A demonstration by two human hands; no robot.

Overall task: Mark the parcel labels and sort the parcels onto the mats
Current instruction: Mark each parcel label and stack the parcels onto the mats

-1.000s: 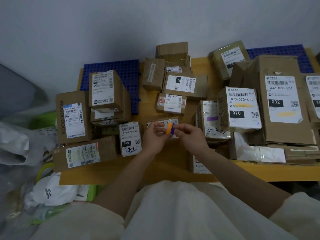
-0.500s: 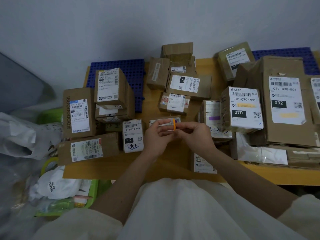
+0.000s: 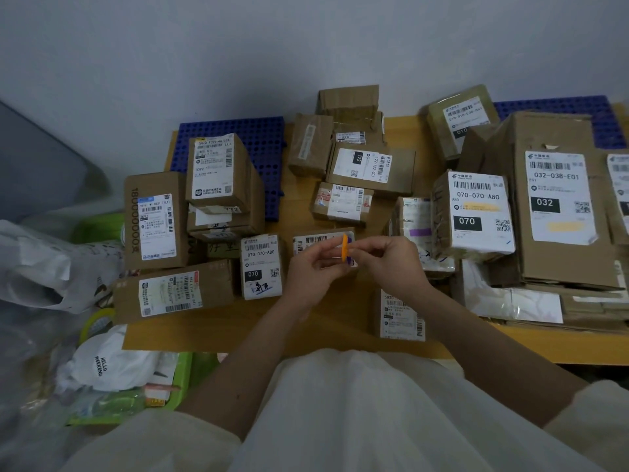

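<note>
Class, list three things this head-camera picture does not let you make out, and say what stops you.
1. Orange marker: its tip, hidden between the left hand and right hand.
2. Parcel behind the hands: label mostly covered by fingers.
3. Rightmost parcel: cut off by the frame's right edge.

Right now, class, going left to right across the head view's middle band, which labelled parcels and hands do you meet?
Tall box with blue-topped label → small 070 parcel → left hand → right hand → large 070 parcel → 032 carton.
</note>
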